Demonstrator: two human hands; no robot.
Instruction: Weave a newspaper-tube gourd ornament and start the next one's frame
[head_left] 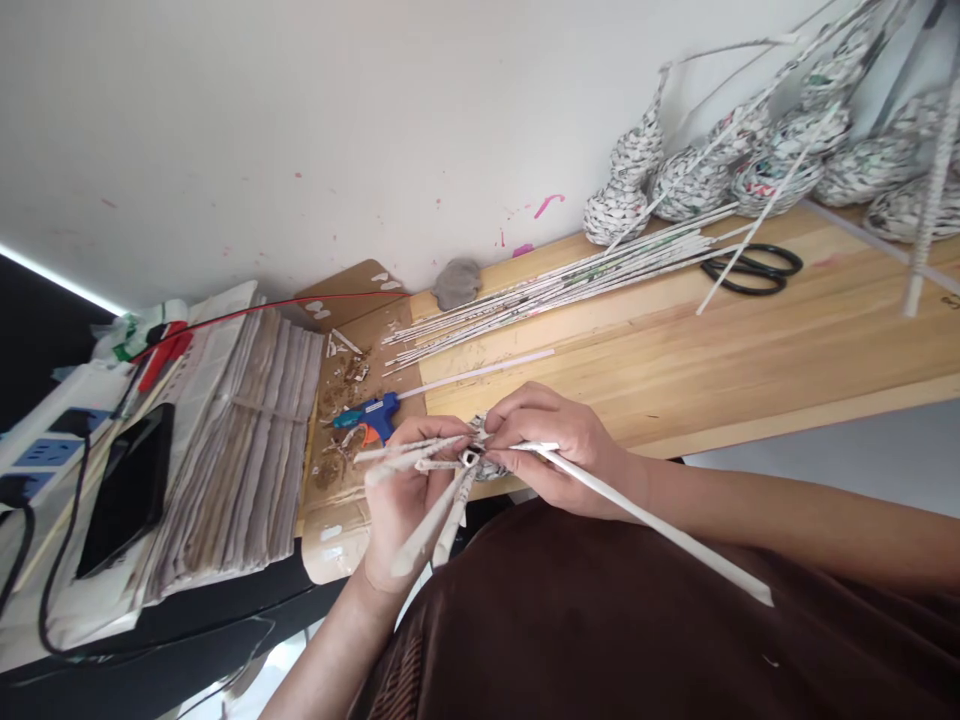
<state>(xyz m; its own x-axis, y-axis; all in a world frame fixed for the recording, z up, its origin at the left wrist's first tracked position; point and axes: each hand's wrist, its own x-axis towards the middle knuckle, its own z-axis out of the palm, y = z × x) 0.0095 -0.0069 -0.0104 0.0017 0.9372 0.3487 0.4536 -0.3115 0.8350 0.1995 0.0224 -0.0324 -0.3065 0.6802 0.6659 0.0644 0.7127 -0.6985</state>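
Note:
Both of my hands meet at the table's front edge around a small woven newspaper piece (491, 468), mostly hidden by my fingers. Several rolled paper strips stick out from its top towards me and to the sides. My left hand (409, 470) is closed round the piece from the left, some strips lying across its fingers. With thumb and fingertips pinched, my right hand (562, 445) grips a long white paper strip (652, 520) close to the weave. That strip's loose end slants down to the right over my brown clothing.
Behind my hands lie a bundle of thin paper rolls (555, 280), black scissors (752, 269) and a grey lump (456, 284). A blue glue gun (375, 412) rests on cardboard at left, near stacked newspapers (240, 440) and a phone (127, 490). Woven gourd shapes (615, 215) line the wall.

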